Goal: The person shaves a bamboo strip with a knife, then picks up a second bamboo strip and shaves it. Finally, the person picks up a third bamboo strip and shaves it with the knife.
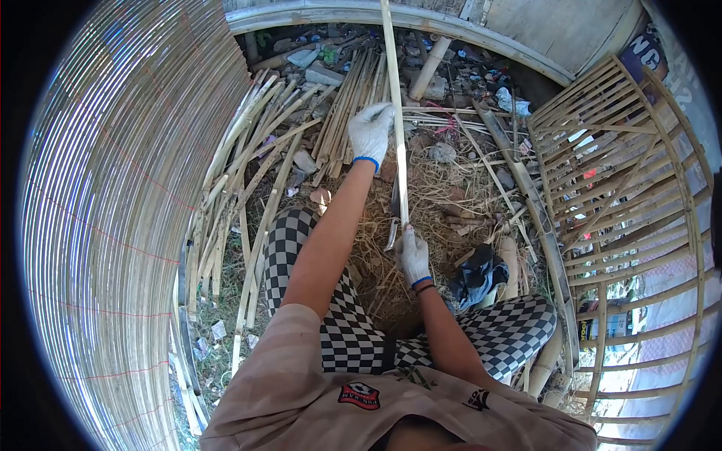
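Observation:
A long, pale bamboo strip [400,165] runs nearly upright through the middle of the view, its top going past the upper edge. My left hand [371,131], in a white glove with a blue cuff, is closed on the strip partway up. Lower down, my gloved right hand [413,255] is closed at the strip's near end. A dark knife blade [395,201] lies along the strip's left side just above these fingers; its handle is hidden in the right hand. Between my legs, thin bamboo shavings [444,184] cover the ground.
Split bamboo strips [350,113] lie stacked ahead, with more loose strips [259,161] to the left. A slatted bamboo screen [113,225] curves along the left. On the right stands a bamboo frame [624,165]. Dark cloth [481,276] lies near my right knee.

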`<state>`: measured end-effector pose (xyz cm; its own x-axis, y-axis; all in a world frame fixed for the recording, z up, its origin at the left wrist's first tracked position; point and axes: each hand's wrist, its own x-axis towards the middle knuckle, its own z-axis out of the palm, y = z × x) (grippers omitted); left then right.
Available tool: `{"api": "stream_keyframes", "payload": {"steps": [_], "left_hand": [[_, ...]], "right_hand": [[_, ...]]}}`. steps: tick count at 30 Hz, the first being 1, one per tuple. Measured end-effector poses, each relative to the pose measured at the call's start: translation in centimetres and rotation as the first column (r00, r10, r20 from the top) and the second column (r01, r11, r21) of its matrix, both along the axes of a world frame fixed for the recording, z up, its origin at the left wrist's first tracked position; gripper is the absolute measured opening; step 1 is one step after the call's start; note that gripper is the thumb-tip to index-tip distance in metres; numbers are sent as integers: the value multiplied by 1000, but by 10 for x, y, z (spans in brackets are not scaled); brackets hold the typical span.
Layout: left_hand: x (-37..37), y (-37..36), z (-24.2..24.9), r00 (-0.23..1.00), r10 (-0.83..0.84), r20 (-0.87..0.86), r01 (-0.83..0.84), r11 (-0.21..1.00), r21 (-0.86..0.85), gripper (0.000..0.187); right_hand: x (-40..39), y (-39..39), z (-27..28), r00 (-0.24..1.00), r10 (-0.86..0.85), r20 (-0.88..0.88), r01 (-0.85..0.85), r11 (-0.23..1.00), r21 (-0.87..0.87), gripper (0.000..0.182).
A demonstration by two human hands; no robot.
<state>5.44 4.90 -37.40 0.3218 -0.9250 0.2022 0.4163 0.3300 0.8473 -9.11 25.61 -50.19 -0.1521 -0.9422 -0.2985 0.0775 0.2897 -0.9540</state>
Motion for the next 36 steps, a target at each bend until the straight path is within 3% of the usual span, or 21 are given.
{"api": "stream_keyframes", "payload": {"steps": [5, 8, 12, 15, 21, 24, 27, 30, 33, 36], "left_hand": [[-1, -13, -16, 999, 8, -41, -4, 996, 90, 18], [-4, -21, -25, 947, -20, -320, 63, 990, 124, 17], [7, -25, -26, 845, -128, -519, 183, 981, 57, 10], [4, -17, -21, 850, -155, -503, 237, 966, 103, 8], [0, -12, -14, 825, -289, -485, 347, 937, 31, 9], [0, -5, -8, 798, -393, -456, 417, 907, -52, 6], [2, -3, -5, 892, -394, -223, 414, 909, 52, 13], [5, 8, 5, 933, -330, 144, 293, 928, 231, 31], [-6, 20, 15, 938, -294, 183, 254, 944, 211, 39], [-10, 16, 10, 923, -301, 238, 259, 946, 194, 35]], "right_hand": [[1, 4, 7, 1000, 5, 5, -5, 999, 40, 62], [-1, 3, 0, 1000, 16, -15, -16, 999, 41, 61], [-3, 4, -1, 1000, 15, -18, -14, 999, 52, 61], [-2, 4, 1, 1000, -11, -11, 12, 997, 72, 61], [-4, 1, 6, 993, -88, 77, 82, 994, 77, 60], [-3, 3, 10, 989, -113, 98, 104, 991, 87, 60], [-4, 2, 12, 986, -129, 105, 118, 988, 99, 60], [-4, 1, 16, 986, -138, 98, 130, 988, 83, 60], [-4, 1, 14, 985, -140, 98, 133, 988, 75, 60], [-4, 1, 13, 989, -115, 90, 108, 991, 75, 60]]}}
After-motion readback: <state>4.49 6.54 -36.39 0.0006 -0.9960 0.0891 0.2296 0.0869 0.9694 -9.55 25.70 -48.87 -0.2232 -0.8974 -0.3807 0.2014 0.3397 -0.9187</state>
